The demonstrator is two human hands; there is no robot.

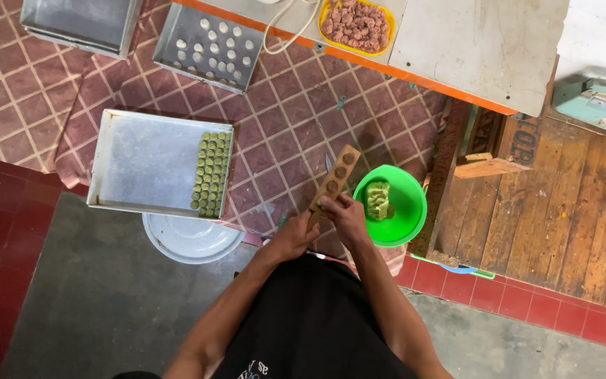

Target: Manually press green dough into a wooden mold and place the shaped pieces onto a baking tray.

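The left hand (294, 238) is wrapped round the handle of the wooden mould (335, 179) and the right hand (345, 214) presses green dough into its lowest hollow with the fingertips closed on it — held tilted in the air over the floor, the mould could twist or shed a piece if the push runs off-centre. Just right sits the green bowl (415, 203) of dough, left the tray (142, 161) with rows of green pieces; farther off, a second tray (191, 42) of pale pieces, a yellow tub (327, 8) and a lettered wooden crate (520, 140) — no labels show.

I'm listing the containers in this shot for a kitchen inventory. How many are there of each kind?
Metal baking trays: 3 (one with green pieces, one with pale pieces, one bare)
Green bowl: 1
Yellow tub: 1
White round lid or basin: 1
Total: 6
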